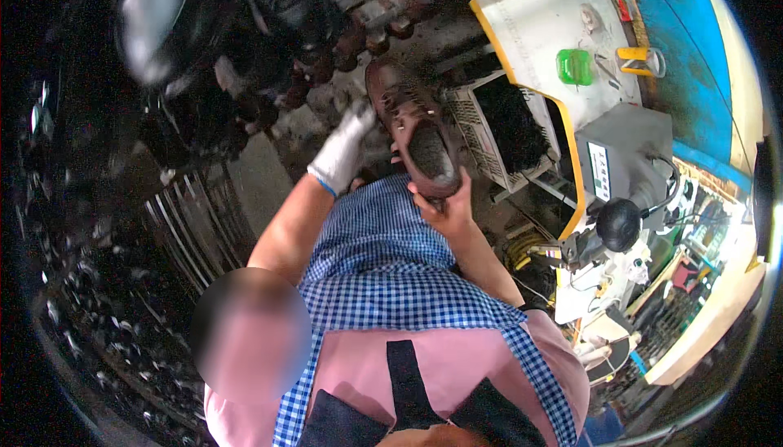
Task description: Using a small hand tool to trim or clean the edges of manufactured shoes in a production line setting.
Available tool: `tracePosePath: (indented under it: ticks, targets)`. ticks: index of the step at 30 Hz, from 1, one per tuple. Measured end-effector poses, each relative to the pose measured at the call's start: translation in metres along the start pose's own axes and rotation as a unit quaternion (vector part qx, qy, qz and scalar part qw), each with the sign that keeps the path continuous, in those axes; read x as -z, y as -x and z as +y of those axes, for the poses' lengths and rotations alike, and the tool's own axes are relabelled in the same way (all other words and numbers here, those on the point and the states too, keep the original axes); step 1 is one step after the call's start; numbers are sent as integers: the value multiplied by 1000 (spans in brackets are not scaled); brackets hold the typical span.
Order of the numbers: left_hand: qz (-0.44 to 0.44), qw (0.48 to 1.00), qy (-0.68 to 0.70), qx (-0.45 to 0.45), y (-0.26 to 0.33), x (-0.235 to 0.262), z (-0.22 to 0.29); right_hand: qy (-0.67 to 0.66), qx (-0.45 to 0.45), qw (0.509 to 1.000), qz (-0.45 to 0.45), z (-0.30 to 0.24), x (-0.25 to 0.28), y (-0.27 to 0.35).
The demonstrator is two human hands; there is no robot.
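A brown shoe (408, 121) is held up in front of me, sole side partly up, with a dark heel pad showing. My right hand (444, 202), bare, grips its heel end from below. My left hand (342, 152) wears a white glove, and its fingers close on the shoe's left side near the toe. Both forearms rise over my blue checked apron (383, 259).
A white plastic crate (473, 117) with dark bristly material stands just right of the shoe. Beyond it is a white table with a yellow edge (530, 31) carrying a green object (575, 66). A grey machine (624, 149) with a black knob (618, 223) sits at the right. Metal racks (192, 223) with dark shoes fill the left.
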State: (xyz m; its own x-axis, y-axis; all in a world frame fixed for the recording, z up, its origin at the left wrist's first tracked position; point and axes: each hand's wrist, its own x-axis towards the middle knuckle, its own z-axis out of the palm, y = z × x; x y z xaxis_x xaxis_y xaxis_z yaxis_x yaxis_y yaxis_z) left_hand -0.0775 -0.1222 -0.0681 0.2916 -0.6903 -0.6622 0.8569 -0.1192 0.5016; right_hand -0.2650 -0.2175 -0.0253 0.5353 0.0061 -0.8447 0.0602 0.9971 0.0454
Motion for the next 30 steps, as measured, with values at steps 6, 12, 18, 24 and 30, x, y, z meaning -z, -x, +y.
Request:
tracePosePath:
  ticks: [6, 12, 18, 24, 30]
  targets:
    - [92, 919, -377, -78, -49, -10, -25, 284, 110, 947, 100, -27, 40, -95]
    - [116, 594, -796, -12, -207, 39, 56, 342, 173, 923, 18, -31, 16, -65]
    - [290, 518, -800, -84, -270, 1, 91, 344, 153, 926, -3, -44, 70, -56]
    - [217, 477, -774, -355, -274, -82, 70, 298, 159, 935, 111, -51, 75, -55]
    - [95, 425, -829, -350, -265, -79, 67, 345, 197, 913, 95, -39, 79, -51]
